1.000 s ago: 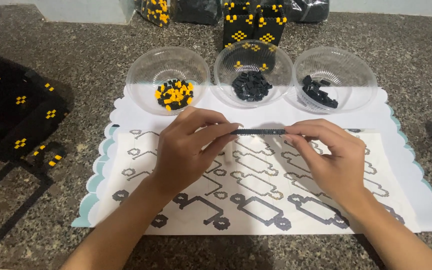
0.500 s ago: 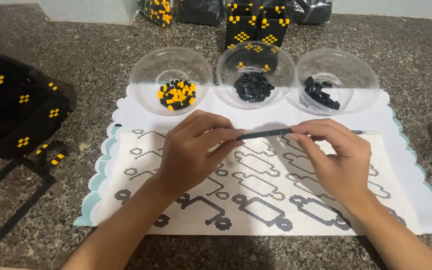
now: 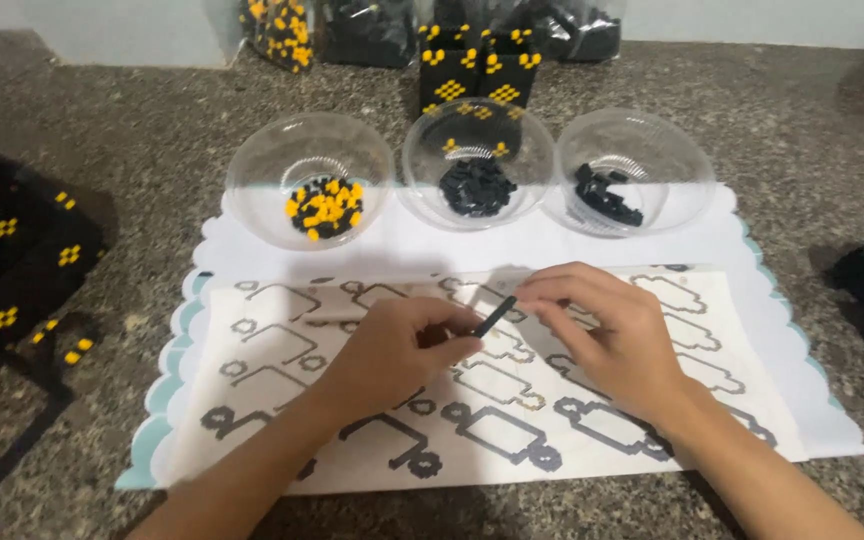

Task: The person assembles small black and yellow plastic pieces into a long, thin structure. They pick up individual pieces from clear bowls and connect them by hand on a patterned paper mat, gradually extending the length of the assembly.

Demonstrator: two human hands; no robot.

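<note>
At centre frame, above the patterned sheet, both hands had drawn closer. The left hand and right hand were pinched on a thin black strip, now tilted rather than level, suggesting repositioning.

Speckled granite countertop, pale wall behind

The worktop is speckled grey stone, rough-looking and matt. On it lies a white scalloped mat, smooth, under a matt paper pattern sheet. Three clear plastic bowls are glossy. The thin black stick looks like matt plastic.
</note>
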